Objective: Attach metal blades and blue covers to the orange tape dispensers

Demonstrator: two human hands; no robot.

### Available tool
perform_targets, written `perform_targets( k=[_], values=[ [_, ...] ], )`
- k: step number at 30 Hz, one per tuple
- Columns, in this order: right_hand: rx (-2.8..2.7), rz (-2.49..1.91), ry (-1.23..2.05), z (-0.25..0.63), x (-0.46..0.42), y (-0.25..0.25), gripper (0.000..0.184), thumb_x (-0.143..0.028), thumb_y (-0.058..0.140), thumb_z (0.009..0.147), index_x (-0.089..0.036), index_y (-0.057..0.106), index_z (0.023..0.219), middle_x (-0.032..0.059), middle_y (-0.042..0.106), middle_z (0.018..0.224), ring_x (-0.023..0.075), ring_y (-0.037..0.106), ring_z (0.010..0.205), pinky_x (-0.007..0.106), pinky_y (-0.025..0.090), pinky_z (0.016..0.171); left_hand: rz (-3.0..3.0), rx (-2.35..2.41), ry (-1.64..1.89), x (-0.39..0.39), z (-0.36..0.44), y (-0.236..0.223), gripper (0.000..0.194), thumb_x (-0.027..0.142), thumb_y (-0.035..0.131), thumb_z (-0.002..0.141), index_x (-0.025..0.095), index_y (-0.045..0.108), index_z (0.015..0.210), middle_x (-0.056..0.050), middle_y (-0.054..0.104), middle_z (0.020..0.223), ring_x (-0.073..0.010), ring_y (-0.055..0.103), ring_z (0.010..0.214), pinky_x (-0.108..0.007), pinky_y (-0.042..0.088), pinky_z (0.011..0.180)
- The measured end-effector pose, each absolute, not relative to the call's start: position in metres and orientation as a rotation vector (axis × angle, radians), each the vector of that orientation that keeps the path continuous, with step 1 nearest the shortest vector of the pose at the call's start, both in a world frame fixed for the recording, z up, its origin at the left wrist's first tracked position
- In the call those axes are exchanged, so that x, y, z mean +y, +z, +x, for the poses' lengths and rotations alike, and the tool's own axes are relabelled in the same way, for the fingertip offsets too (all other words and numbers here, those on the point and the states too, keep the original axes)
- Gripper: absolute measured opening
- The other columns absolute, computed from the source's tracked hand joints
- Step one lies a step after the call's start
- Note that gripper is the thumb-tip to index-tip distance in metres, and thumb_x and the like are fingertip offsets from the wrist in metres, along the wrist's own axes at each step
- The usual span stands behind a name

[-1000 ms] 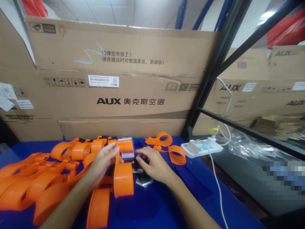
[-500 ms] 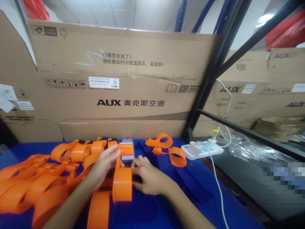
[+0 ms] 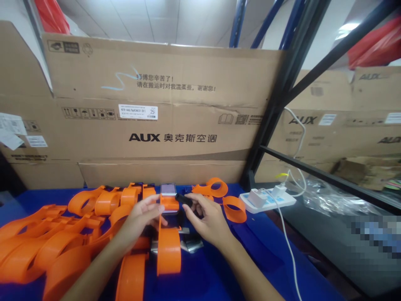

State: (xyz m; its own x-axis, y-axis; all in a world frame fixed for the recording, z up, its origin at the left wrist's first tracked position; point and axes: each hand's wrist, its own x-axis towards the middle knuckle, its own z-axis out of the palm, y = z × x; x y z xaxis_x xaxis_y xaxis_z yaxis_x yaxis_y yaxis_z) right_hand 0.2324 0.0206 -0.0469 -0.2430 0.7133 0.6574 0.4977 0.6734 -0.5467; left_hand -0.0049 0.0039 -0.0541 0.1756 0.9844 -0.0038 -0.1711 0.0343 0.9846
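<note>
Right hand (image 3: pixel 208 215), newly raised, pinches a black piece (image 3: pixel 183 199) beside the left-hand (image 3: pixel 146 214)-gripped orange part (image 3: pixel 169 251); both pieces are now held.

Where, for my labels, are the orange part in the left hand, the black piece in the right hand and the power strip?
Orange part (image 3: pixel 169 251), head view, on its lower loop.
Black piece (image 3: pixel 183 199), head view, on its middle.
Power strip (image 3: pixel 269 201), head view, on its white casing.

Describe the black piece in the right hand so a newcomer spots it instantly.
Find the blue table below the big cardboard sheet. Over it, the right hand holds a short black piece. Its colour sets it apart from the orange part beside it.
</note>
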Motion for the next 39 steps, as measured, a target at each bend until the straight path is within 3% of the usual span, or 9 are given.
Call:
perform_targets(
  k=[7,17,24,27,30,34,39],
  values=[
    [-2.016,-0.84,0.185,0.227,0.019,-0.052,0.023,-0.029,0.062,0.097,-0.023,0.07,0.118,0.0052,0.067,0.084,0.0202,0.063,0.074,0.033,0.05,0.065,1.295,0.878,1.082,0.004,-0.002,-0.056,0.058,0.038,0.081,0.083,0.019,0.054,0.131,-0.006,0.071,0.093,-0.0206,0.073,0.079,-0.029,0.055,0.065],
    [-2.046,-0.778,0.125,0.224,0.018,-0.053,0.023,-0.026,0.061,0.097,-0.022,0.069,0.119,0.005,0.068,0.086,0.0195,0.066,0.079,0.032,0.053,0.067,1.345,0.844,1.03,-0.001,0.0,-0.052,0.044,0.036,0.077,0.088,0.022,0.054,0.123,-0.006,0.069,0.097,-0.0196,0.073,0.08,-0.029,0.055,0.068],
    [-2.099,-0.775,0.197,0.223,0.013,-0.05,0.033,-0.025,0.059,0.098,-0.023,0.062,0.13,0.0064,0.068,0.095,0.0202,0.065,0.082,0.033,0.054,0.069,1.33,0.836,1.027,-0.004,0.0,-0.049,0.044,0.035,0.075,0.089,0.022,0.052,0.124,-0.005,0.07,0.096,-0.0206,0.074,0.077,-0.031,0.055,0.068],
    [-2.112,-0.785,0.283,0.225,0.012,-0.048,0.047,-0.025,0.057,0.098,-0.022,0.05,0.144,0.0072,0.069,0.101,0.0199,0.065,0.082,0.034,0.055,0.073,1.261,0.873,1.062,-0.003,-0.001,-0.049,0.051,0.036,0.074,0.088,0.021,0.05,0.13,-0.007,0.071,0.103,-0.0209,0.074,0.076,-0.03,0.054,0.067],
    [-2.033,-0.871,0.29,0.229,0.019,-0.047,0.043,-0.023,0.048,0.102,-0.023,0.049,0.145,0.0075,0.069,0.106,0.0203,0.065,0.086,0.036,0.055,0.081,1.178,0.918,1.116,-0.002,-0.003,-0.049,0.061,0.038,0.075,0.087,0.019,0.045,0.138,-0.006,0.072,0.092,-0.0218,0.074,0.074,-0.03,0.054,0.067],
    [-2.007,-1.192,0.028,0.24,0.033,-0.05,0.029,-0.023,0.049,0.099,-0.02,0.067,0.121,0.0133,0.069,0.114,0.0298,0.062,0.107,0.046,0.049,0.095,1.035,0.892,1.147,-0.003,-0.007,-0.047,0.057,0.039,0.068,0.092,0.019,0.044,0.14,-0.005,0.073,0.079,-0.0223,0.073,0.073,-0.032,0.054,0.071],
    [-2.261,-1.538,-0.196,0.245,0.034,-0.058,0.037,-0.028,0.066,0.087,-0.018,0.071,0.122,0.0232,0.054,0.142,0.0419,0.046,0.13,0.055,0.039,0.102,0.918,0.815,1.166,-0.004,-0.008,-0.044,0.046,0.038,0.065,0.093,0.022,0.048,0.132,-0.005,0.073,0.078,-0.0197,0.069,0.063,-0.03,0.053,0.064]
  ],
)
